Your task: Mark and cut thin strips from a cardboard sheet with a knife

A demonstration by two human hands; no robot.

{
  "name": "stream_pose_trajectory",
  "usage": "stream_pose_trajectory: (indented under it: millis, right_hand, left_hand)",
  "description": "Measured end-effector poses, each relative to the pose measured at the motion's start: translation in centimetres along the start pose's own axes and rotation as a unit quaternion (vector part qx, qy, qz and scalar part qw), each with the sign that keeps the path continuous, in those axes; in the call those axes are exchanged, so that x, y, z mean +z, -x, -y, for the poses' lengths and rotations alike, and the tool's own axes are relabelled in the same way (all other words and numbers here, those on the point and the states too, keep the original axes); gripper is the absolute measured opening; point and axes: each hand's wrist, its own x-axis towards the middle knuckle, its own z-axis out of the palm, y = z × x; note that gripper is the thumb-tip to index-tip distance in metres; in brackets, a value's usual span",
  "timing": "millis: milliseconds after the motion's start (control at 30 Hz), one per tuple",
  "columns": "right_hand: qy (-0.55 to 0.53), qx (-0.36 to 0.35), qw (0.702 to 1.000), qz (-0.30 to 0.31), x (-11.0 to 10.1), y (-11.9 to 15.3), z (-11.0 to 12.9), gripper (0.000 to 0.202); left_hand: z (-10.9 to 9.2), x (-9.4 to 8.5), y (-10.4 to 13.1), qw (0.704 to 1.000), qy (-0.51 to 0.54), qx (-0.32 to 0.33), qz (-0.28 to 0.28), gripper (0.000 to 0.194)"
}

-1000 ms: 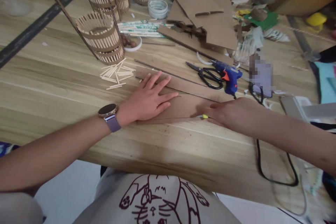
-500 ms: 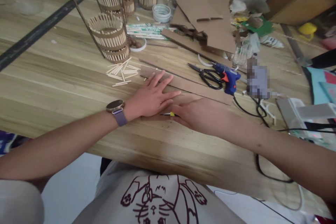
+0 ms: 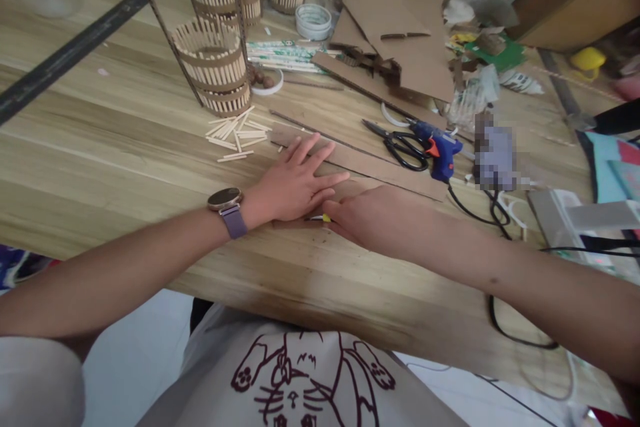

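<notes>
My left hand [image 3: 295,185], with a watch on its wrist, lies spread and flat on brown cardboard at the middle of the table. Beside its fingertips, my right hand [image 3: 367,213] is closed round a small cutter with a yellow part [image 3: 326,218]; most of the cutter is hidden in the fingers. Its thin blade points left, over a narrow cardboard edge. Just beyond my hands lies a long cardboard strip [image 3: 385,172]. Small wooden sticks [image 3: 237,135] lie in a loose pile past my left hand.
Black scissors [image 3: 405,149] and a blue glue gun [image 3: 440,153] lie right of centre. A stick basket [image 3: 215,73] stands at back left, near tape rolls [image 3: 313,21]. Cardboard sheets [image 3: 425,0] cover the back. A white stand [image 3: 560,220] and cables are at right.
The whole view has shifted slightly. My right hand and the cutter have moved a little to the left relative to my left hand, which keeps its spread pose.
</notes>
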Motion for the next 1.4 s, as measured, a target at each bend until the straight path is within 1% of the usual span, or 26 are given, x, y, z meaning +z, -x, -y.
stream_pose_trajectory:
  millis: [67,167,333,400,500,600,700,800,867,967,1033,1100,1167,1267,1333,1400]
  right_hand:
    - [0.015,-0.013,1.0,-0.001,-0.1,0.0,0.1,0.025]
    - [0.034,-0.021,0.999,-0.008,-0.8,0.0,0.4,0.025]
    - [0.032,-0.034,0.998,0.035,-2.1,0.1,0.5,0.031]
    - [0.028,-0.035,0.999,0.025,-2.0,0.2,0.3,0.033]
    - [0.033,-0.032,0.999,0.008,-1.3,0.6,0.0,0.037]
    - [0.044,-0.022,0.999,-0.006,-0.1,0.9,-0.3,0.044]
    - [0.042,-0.002,0.999,0.006,0.8,1.1,-0.5,0.046]
    - [0.03,-0.001,0.999,0.016,1.3,1.5,-1.0,0.041]
    - [0.015,0.011,1.0,0.024,1.6,2.2,-1.8,0.036]
    - [-0.025,0.052,0.998,0.037,2.8,4.1,-3.7,0.029]
    - [-0.059,0.04,0.997,0.038,3.8,5.6,-5.1,0.027]
    - [-0.095,0.033,0.995,0.022,4.7,6.8,-6.3,0.031]
    - [-0.118,0.047,0.992,-0.002,5.1,7.4,-6.7,0.035]
    - [-0.126,0.079,0.989,-0.011,4.3,6.7,-5.6,0.037]
    - [-0.12,0.085,0.989,-0.005,3.1,5.3,-4.0,0.034]
    - [-0.11,0.076,0.991,0.0,1.6,3.6,-2.1,0.033]
  left_hand:
    - [0.0,0.1,0.0,1.0,0.003,0.0,-0.005,0.042]
    - [0.1,0.2,0.0,1.0,0.004,0.001,-0.008,0.042]
    - [0.1,0.0,0.0,1.0,-0.003,0.005,0.0,0.042]
    - [0.2,0.0,0.0,1.0,-0.002,0.006,0.003,0.042]
    - [0.3,0.0,0.0,1.0,0.003,0.005,0.009,0.042]
    - [0.3,0.0,0.0,1.0,0.004,0.01,0.007,0.042]
    - [0.4,0.0,0.0,1.0,0.001,0.012,0.006,0.043]
    - [0.3,0.0,0.0,1.0,0.003,0.007,0.009,0.042]
    - [0.3,0.0,0.0,1.0,0.007,0.005,0.011,0.042]
    - [0.2,0.0,0.0,1.0,0.01,0.004,0.009,0.041]
    - [0.2,0.0,0.0,1.0,0.011,0.003,0.005,0.041]
    - [0.1,0.0,0.0,1.0,0.012,-0.001,0.002,0.041]
    - [0.0,0.0,0.0,1.0,0.014,-0.002,-0.003,0.04]
    - [0.1,0.1,0.0,1.0,0.012,0.001,-0.003,0.041]
    - [0.2,0.2,-0.1,1.0,0.013,0.003,0.004,0.042]
    - [0.4,0.3,-0.1,1.0,0.018,0.009,0.006,0.042]
